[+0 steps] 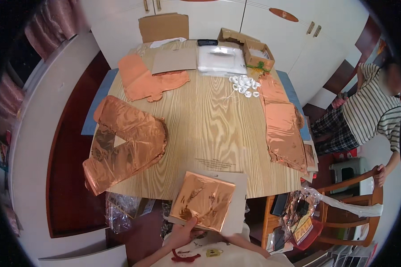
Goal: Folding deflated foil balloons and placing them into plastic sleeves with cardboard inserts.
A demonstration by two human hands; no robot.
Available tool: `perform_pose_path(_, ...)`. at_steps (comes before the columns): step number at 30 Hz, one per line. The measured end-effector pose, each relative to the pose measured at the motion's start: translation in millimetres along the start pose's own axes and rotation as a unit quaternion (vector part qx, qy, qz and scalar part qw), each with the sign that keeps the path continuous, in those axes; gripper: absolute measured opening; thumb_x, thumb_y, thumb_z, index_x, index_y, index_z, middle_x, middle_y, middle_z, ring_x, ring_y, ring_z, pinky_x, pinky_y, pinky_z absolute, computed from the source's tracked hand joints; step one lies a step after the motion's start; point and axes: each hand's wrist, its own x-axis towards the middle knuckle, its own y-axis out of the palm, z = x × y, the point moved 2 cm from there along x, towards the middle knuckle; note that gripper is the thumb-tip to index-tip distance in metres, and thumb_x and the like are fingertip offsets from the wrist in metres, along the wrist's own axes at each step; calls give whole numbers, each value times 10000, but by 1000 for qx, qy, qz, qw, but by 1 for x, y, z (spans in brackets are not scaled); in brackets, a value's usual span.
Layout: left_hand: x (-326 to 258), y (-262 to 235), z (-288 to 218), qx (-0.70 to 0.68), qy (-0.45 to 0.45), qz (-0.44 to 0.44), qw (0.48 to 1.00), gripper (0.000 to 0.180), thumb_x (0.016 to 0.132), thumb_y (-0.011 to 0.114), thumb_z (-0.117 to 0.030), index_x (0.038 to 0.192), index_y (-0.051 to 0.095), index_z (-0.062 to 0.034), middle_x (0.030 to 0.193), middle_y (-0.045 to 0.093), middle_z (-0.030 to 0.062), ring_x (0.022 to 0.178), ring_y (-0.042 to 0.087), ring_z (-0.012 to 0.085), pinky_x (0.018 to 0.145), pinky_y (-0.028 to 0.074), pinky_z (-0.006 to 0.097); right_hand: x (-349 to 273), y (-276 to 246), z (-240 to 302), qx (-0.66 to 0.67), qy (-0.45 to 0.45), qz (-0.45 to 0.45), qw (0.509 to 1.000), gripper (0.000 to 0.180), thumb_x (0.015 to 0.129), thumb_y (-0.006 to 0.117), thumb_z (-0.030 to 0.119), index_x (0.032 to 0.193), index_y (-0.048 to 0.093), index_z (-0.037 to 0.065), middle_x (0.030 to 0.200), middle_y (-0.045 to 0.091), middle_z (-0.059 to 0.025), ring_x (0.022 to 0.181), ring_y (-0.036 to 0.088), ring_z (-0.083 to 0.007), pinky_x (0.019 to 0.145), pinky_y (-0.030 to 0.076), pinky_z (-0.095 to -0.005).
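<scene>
Close to my body, my left hand [186, 234] grips a folded copper-coloured foil balloon [203, 200], its thumb pressed on the shiny top. Under the folded foil lies a pale cardboard sheet [238, 196] with a hanging slot in its far edge; both overlap the table's near edge. My right hand [233, 239] is at the sheet's near right side, its fingers hidden beneath the sheet. Faint printed lines, perhaps on a clear bag, show just past the sheet.
Flat foil balloons lie on the wooden table [214, 129]: one at left [140, 149], others far left and right. White ribbon coils [243, 84], a clear plastic bag stack [220, 60] and an open carton [259, 55] sit farther back. Beside a wooden chair [365, 209] stands another person [365, 107].
</scene>
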Motion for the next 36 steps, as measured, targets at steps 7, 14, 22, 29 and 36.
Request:
perform_pose_path(7,1,9,1,42,-59,34,997,299,992,536,-231,1145,565,24,999,685,127,808,700,194,593,546,203,-4,6,-4,3,21,17,1000,228,846,619,73,1060,569,11,948,631,-90,871,610,-191,750,488,-331)
perform_pose_path(14,1,17,6,-17,3,11,1000,252,985,547,-207,1122,557,4,950,672,97,763,700,186,577,554,201,-4,2,-9,8,35,17,999,221,863,604,68,1075,577,11,977,634,-94,900,609,-200,776,492,-338)
perform_pose_path(22,11,3,10,-48,-9,16,999,209,967,579,-184,1094,565,-18,910,658,65,704,694,183,529,546,209,0,-8,-9,25,48,-1,999,216,882,587,62,1092,585,11,1011,637,-98,932,607,-211,806,495,-345)
perform_pose_path(29,12,11,11,-42,-17,30,999,230,972,573,-206,1102,576,-16,956,685,88,739,696,182,558,530,213,-2,-3,-17,6,74,19,997,214,898,572,56,1107,592,10,1041,640,-101,960,605,-220,831,498,-352)
perform_pose_path(36,6,22,0,-32,3,24,999,255,972,577,-214,1102,583,5,963,687,87,775,699,173,570,523,205,8,10,-17,-55,81,56,994,192,914,561,52,1095,605,7,1037,650,-90,961,610,-214,833,504,-353)
